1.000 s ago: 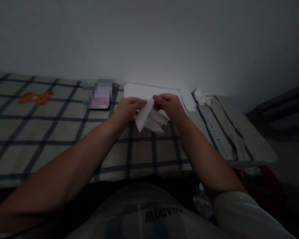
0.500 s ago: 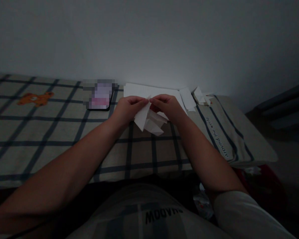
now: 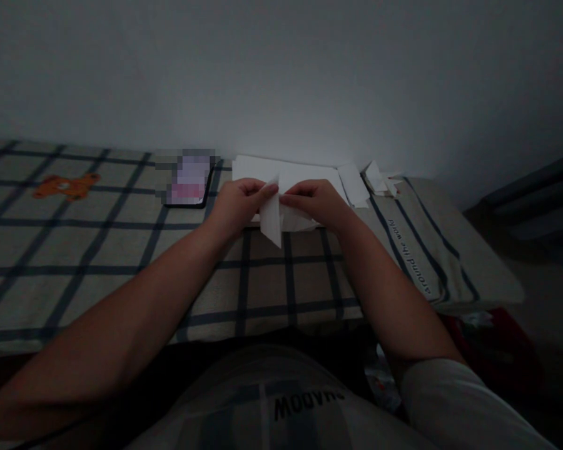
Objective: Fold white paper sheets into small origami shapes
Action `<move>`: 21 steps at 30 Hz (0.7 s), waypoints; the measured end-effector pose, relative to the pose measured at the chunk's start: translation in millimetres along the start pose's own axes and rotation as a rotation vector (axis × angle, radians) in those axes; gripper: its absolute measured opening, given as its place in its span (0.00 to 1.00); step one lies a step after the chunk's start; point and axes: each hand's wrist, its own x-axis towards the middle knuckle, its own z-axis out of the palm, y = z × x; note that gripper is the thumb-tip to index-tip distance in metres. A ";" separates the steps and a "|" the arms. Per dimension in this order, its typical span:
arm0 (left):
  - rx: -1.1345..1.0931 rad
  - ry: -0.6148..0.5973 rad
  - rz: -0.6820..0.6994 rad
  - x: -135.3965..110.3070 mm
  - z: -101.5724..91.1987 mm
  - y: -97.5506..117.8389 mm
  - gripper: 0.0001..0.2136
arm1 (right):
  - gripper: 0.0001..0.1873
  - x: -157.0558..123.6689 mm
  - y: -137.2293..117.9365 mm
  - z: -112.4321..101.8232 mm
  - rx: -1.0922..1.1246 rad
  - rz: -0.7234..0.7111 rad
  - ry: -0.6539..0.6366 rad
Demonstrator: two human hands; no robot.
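Observation:
A piece of folded white paper [image 3: 271,219] is held up between both hands, over the near edge of a stack of white sheets [image 3: 286,170]. My left hand [image 3: 239,200] pinches its upper left part between thumb and fingers. From the right, my right hand [image 3: 315,199] pinches the paper close to the left fingertips. One flap stands nearly upright and points down, and a paler fold behind it runs toward the right palm. The right fingers partly hide that fold.
A checked cloth [image 3: 206,269] covers the table against the wall. On the left lie an orange bear figure [image 3: 66,187] and a phone [image 3: 187,181]. Paper strips [image 3: 354,185] and a folded paper piece [image 3: 379,178] lie right of the stack. A red bag [image 3: 497,350] sits below.
The folded paper has turned: its left flap now hangs more upright and narrower, and the loose lower flaps have drawn up behind it. Both hands have shifted only slightly.

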 end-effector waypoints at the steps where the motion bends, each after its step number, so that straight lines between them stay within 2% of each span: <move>1: 0.010 0.007 0.004 0.0 -0.7 0.9 0.12 | 0.15 -0.3 -0.7 0.0 -0.009 -0.010 0.011; 9: 0.129 -0.052 -0.046 -0.7 -5.2 12.9 0.10 | 0.12 0.5 -0.3 -1.5 -0.092 -0.055 0.051; 12: 0.083 0.055 0.019 0.2 -6.3 12.5 0.10 | 0.15 5.8 4.6 -3.7 -0.042 -0.060 0.220; 14: 0.048 0.178 0.062 1.7 -7.3 10.8 0.10 | 0.23 10.9 8.6 -4.8 0.035 -0.016 0.323; 15: 0.032 0.240 0.078 2.7 -7.8 9.7 0.10 | 0.27 13.3 10.2 -4.4 0.072 0.014 0.334; 18: -0.002 0.383 0.105 4.5 -8.6 6.7 0.11 | 0.36 17.0 10.6 2.5 0.196 0.097 0.282; 21: -0.026 0.444 0.128 3.3 -7.6 5.4 0.12 | 0.40 13.0 3.9 16.4 0.330 0.121 0.098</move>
